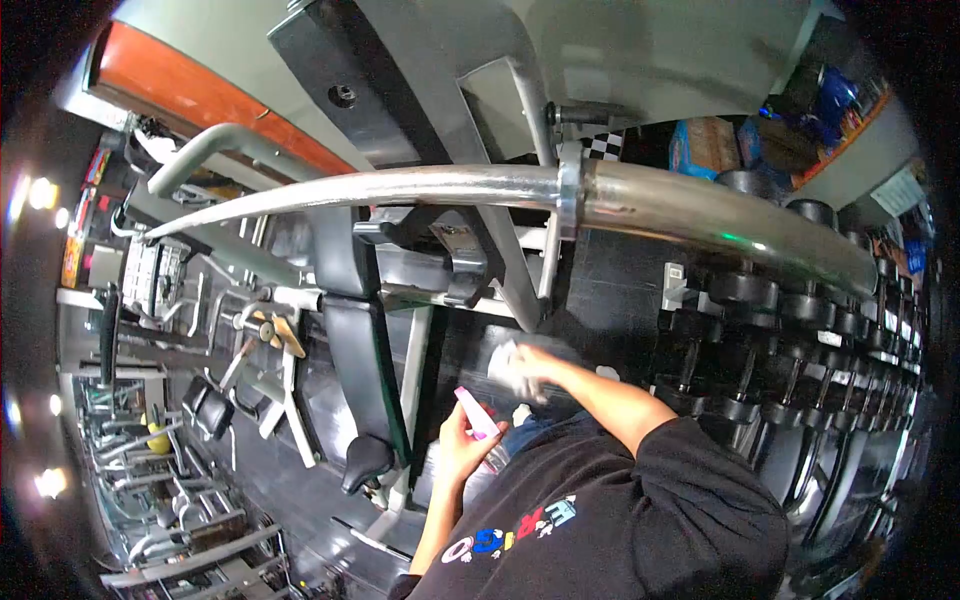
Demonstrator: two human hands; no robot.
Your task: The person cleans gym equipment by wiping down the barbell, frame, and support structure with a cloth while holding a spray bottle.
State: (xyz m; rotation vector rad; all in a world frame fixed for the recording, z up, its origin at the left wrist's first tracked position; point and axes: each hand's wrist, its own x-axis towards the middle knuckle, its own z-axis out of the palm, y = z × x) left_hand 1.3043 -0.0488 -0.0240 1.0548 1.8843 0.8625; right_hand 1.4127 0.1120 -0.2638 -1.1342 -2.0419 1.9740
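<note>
My left hand (460, 448) is closed around a slim pink-and-white object (478, 415), whose exact kind I cannot make out. Ahead and to the right, my right hand (537, 365) grips a white cloth (512, 370), blurred by motion. Both hands are below a shiny barbell (460, 185) that spans the view, and neither touches it. A black padded bench (362, 365) stands to the left of my hands.
Racks of black dumbbells (745, 290) line the right side. Exercise machines (215, 410) fill the left. Grey frame uprights (480, 90) rise behind the barbell. Cardboard boxes (705, 148) sit at the upper right. The floor (610, 285) is dark.
</note>
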